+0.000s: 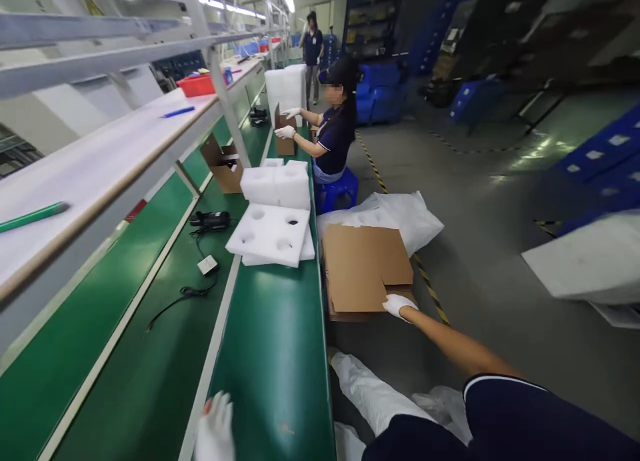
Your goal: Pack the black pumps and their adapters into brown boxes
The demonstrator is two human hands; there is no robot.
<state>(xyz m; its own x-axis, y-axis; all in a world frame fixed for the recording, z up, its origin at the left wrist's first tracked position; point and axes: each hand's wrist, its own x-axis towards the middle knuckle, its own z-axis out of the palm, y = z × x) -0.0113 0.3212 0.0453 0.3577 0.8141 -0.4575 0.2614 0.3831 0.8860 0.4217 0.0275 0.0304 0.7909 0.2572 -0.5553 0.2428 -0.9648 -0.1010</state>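
My right hand point(399, 305), in a white glove, reaches down to a stack of flat cardboard sheets point(364, 269) beside the bench and grips the near edge of the top sheet. Wearing the same kind of glove, my left hand point(216, 426) rests on the green conveyor bench point(273, 361) at the bottom edge of the view, fingers spread and holding nothing. White foam inserts point(273, 233) with round holes lie further along the bench.
A seated co-worker point(334, 131) in white gloves handles a cardboard box point(285, 133) further down the line; another person point(313, 47) stands at the far end. A black device with cable point(210, 221), an open carton point(223, 164), white plastic bags point(400, 215) and blue crates are around.
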